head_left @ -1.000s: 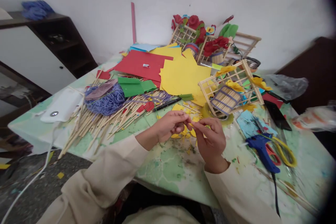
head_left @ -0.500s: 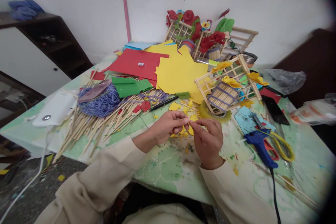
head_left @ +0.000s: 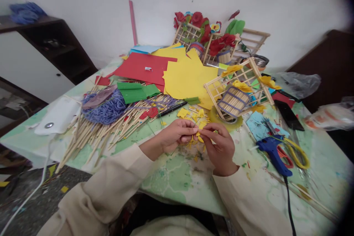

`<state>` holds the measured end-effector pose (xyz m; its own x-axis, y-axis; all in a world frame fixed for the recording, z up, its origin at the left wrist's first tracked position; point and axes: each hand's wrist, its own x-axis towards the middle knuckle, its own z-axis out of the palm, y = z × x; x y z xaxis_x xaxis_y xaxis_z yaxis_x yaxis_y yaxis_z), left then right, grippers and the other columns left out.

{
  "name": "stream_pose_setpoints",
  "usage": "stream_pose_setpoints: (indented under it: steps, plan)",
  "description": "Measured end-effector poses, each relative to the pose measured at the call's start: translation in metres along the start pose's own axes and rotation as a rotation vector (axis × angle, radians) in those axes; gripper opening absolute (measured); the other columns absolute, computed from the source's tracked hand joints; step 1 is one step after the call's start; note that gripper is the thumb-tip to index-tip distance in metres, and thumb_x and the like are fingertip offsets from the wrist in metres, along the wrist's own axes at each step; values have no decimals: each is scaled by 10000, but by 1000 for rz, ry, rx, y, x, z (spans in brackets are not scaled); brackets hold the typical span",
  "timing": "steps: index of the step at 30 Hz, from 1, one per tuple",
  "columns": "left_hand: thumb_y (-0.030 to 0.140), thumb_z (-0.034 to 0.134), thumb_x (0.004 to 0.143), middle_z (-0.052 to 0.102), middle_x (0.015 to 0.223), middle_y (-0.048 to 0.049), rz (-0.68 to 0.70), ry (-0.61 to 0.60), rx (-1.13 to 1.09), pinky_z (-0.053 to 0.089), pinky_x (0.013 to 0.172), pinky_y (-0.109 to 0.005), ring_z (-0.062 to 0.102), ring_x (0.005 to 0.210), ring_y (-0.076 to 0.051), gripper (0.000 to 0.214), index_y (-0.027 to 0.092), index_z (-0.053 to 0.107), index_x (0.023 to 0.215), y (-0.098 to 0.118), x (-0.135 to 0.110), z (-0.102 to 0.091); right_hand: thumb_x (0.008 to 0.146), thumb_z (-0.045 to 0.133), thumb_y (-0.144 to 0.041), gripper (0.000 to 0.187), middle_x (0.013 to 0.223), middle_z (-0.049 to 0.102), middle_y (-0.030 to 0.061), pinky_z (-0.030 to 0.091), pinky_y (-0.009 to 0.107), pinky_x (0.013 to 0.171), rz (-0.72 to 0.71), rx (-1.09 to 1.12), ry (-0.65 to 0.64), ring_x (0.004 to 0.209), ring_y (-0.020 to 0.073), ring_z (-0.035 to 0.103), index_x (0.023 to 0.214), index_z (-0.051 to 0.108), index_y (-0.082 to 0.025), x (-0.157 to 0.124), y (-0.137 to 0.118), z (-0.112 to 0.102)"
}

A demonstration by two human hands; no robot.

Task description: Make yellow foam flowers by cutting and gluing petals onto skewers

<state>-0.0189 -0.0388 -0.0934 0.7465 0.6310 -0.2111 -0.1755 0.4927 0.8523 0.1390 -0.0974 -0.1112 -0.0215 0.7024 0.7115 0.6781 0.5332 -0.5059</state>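
My left hand [head_left: 179,135] and my right hand [head_left: 221,145] meet over the near middle of the table, fingertips pinched together. Between them shows a small yellow paper piece [head_left: 198,133], partly covered by the fingers. Yellow paper scraps [head_left: 190,113] lie on the table just behind and under the hands. A roll of clear tape [head_left: 238,124] sits beyond my right hand, below a stick frame [head_left: 239,88] with yellow flowers and a small stick basket. A black pen [head_left: 173,108] lies behind my left hand.
Wooden sticks [head_left: 83,143] and purple yarn [head_left: 106,107] spread on the left. Yellow sheets [head_left: 188,77] and red sheets [head_left: 143,67] lie at the back. On the right are a blue glue gun [head_left: 273,155], yellow-handled scissors [head_left: 300,153] and a dark phone [head_left: 289,115].
My fingers have shifted slightly where they meet, and more of the yellow paper piece now shows between them. The surroundings appear slightly shifted with the camera.
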Motion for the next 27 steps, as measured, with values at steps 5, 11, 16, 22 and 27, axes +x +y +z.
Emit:
stream_pose_setpoints:
  steps: [5,11,16,22,27]
  plan:
    - [330,634,759,592,643,-35,-25,14,-4,169,390,-164,326,402,-5,236,97,604,738,-3,2,2,842,545,-215,91,863,647,40,495,353,761,160,88,37,840,174,608,815,632,-217,2,-4,-1]
    - [317,623,753,605,623,-44,-16,97,11,168,385,-167,337,395,-14,227,94,637,787,-7,5,3,798,600,-254,69,754,684,30,511,318,674,379,97,69,709,168,634,784,635,-196,3,2,-6]
    - [330,627,767,609,661,-36,27,102,85,186,396,-161,338,399,1,235,96,616,788,-13,7,2,790,569,-198,94,676,654,18,457,273,596,317,-77,-114,624,147,587,720,630,-184,6,2,-9]
    - [311,709,699,499,627,40,74,180,106,175,386,-161,324,395,9,270,120,564,823,-19,11,0,818,516,-190,127,716,637,40,423,292,644,240,-144,-277,694,170,571,745,618,-175,3,2,-6]
    - [306,709,696,486,644,44,91,185,85,183,389,-159,324,401,14,272,118,548,809,-21,12,-1,832,506,-202,128,726,631,43,408,284,645,233,-128,-307,699,168,560,759,608,-177,3,2,-5]
